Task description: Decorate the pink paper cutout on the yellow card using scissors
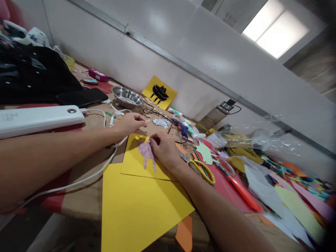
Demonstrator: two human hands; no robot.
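A smaller yellow sheet point(131, 162) lies on a larger yellow sheet point(136, 206) in front of me. On the smaller one is a pale purple cut-out point(145, 150) with long leg-like strips. My right hand point(166, 150) rests over the cut-out's right side, thumb and fingers pressed together; whatever is between them is hidden. Beyond the sheet's far edge, my left hand point(131, 124) is closed in a pinch. A tiny whitish bit shows at its fingertips, too small to name.
Yellow-handled scissors point(206, 171), a red cutter point(244, 192) and a green cut-out point(204, 153) lie to the right. Behind are a blue glue gun point(181, 127), a metal bowl point(127, 97) and a bottle point(214, 117). A white power bank point(39, 119) and its cable are left.
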